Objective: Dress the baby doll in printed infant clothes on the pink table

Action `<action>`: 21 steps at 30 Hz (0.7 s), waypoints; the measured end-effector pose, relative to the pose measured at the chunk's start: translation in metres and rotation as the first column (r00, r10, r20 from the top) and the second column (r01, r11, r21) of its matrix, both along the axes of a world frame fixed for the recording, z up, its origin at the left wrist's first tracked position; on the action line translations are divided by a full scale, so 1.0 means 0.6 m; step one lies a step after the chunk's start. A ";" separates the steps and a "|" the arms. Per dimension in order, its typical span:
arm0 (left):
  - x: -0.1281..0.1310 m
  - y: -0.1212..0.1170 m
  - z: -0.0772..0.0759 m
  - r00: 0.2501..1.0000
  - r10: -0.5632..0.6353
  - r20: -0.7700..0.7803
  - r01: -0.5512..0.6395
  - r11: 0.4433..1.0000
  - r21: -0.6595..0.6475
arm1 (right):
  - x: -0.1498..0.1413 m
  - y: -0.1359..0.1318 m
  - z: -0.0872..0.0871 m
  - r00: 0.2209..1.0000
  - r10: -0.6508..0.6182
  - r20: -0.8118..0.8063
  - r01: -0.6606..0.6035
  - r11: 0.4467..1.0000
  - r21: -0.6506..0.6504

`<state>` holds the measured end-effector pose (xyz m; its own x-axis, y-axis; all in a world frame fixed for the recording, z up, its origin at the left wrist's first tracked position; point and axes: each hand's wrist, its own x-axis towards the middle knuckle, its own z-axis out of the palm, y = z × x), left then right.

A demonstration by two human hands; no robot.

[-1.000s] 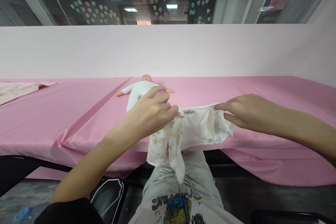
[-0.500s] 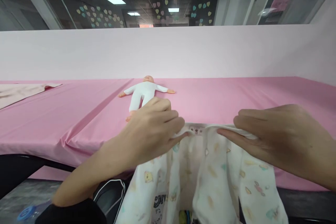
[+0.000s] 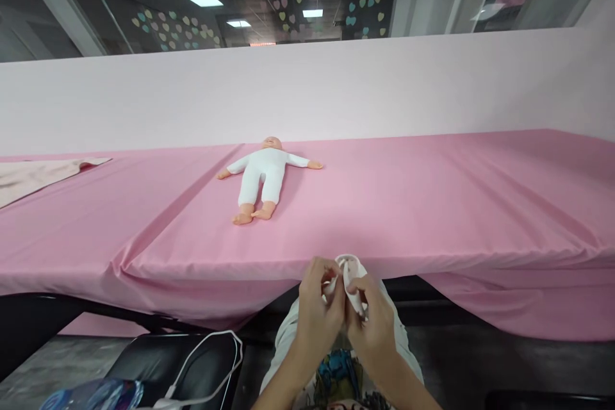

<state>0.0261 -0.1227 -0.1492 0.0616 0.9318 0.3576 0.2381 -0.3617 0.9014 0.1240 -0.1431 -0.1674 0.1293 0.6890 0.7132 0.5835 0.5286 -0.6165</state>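
Observation:
Low in the middle of the view, my left hand (image 3: 319, 311) and my right hand (image 3: 372, 317) are pressed close together. Both pinch the top edge of a white printed baby garment (image 3: 350, 269), which hangs down behind my hands over my lap and is mostly hidden. My hands sit just below the front edge of the pink table cover (image 3: 432, 205). A baby doll (image 3: 262, 176) in a white suit lies face up on the cover, arms spread, well beyond my hands and a little to the left.
A pale pink partition wall (image 3: 307, 96) runs behind the table. A beige cloth (image 3: 33, 174) lies at the far left of the cover. A black seat with a white cable (image 3: 202, 359) and a plastic bottle (image 3: 91, 395) are at lower left.
My hands have drawn back from over the table and come together near my lap, gathering the garment from spread wide to bunched between them. The doll is now fully uncovered.

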 end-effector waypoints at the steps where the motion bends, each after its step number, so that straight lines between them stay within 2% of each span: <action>1: -0.003 -0.008 -0.001 0.994 -0.061 0.093 0.067 0.996 -0.064 | -0.002 -0.003 0.000 0.999 0.047 -0.023 -0.048 0.998 -0.028; 3: -0.010 -0.021 0.003 0.949 -0.177 0.260 0.212 0.970 -0.115 | -0.002 -0.008 0.005 0.990 0.127 -0.062 -0.132 0.989 -0.072; 5: -0.013 -0.035 0.011 0.907 -0.240 0.346 0.281 0.957 -0.074 | -0.004 -0.012 0.010 0.987 0.146 -0.072 -0.150 0.987 -0.052; 8: -0.013 -0.058 0.018 0.900 -0.259 0.352 0.275 0.962 0.006 | -0.010 -0.021 0.010 0.994 0.095 -0.059 -0.092 0.994 0.052; 12: -0.011 -0.077 0.011 0.912 -0.257 0.321 0.242 0.967 0.085 | -0.007 -0.035 0.001 0.996 0.021 -0.087 -0.004 0.983 0.184; 15: -0.017 -0.070 0.005 0.961 -0.195 0.198 0.153 0.966 0.207 | 0.002 -0.041 -0.007 0.980 0.022 -0.198 0.016 0.982 0.188; 18: -0.032 -0.047 0.007 0.997 -0.014 -0.079 0.046 0.906 0.421 | 0.007 -0.044 -0.007 0.947 0.061 -0.317 -0.023 0.992 0.122; 20: -0.045 -0.030 0.014 0.962 0.044 -0.268 0.098 0.864 0.495 | 0.008 -0.045 0.000 0.909 0.129 -0.396 -0.109 0.991 0.073; 21: -0.051 -0.022 0.017 0.937 0.024 -0.348 0.161 0.855 0.493 | 0.008 -0.044 0.005 0.876 0.192 -0.443 -0.185 0.981 0.060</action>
<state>-0.0046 -0.1362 -0.1387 0.3183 0.6129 0.7232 0.4439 -0.7704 0.4576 0.1290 -0.1697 -0.1645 0.3038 0.7215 0.6222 0.1383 0.6128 -0.7781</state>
